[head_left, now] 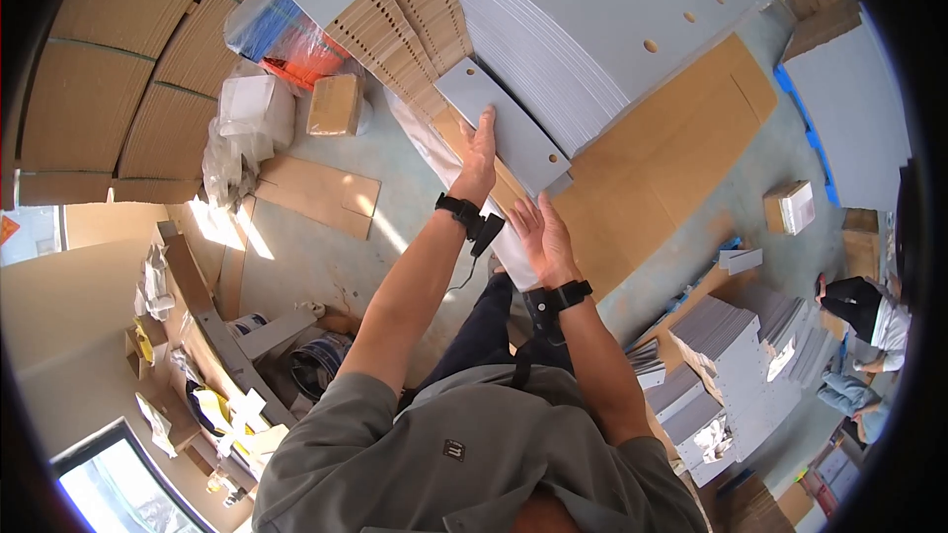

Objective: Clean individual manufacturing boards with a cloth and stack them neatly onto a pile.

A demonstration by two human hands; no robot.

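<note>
A narrow grey board (504, 123) with round holes near its ends lies on top of a low stack, in front of the tall stacks of drilled panels. My left hand (478, 153) rests along its left long edge, fingers stretched out and the tips touching the grey face. Beside the board's near end, my right hand (545, 237) is open, palm up and fingers apart, with nothing in it. Its fingertips are close to the board's end; whether they touch it I cannot tell. Both wrists wear black straps with small devices.
Tall grey panels (553, 49) stand stacked ahead. Brown cardboard sheeting (662, 173) covers floor to the right. Left are a small carton (336, 105), wrapped bundles and piled cardboard (89, 109). More grey board stacks (716, 326) stand at lower right, with people (874, 316) beyond.
</note>
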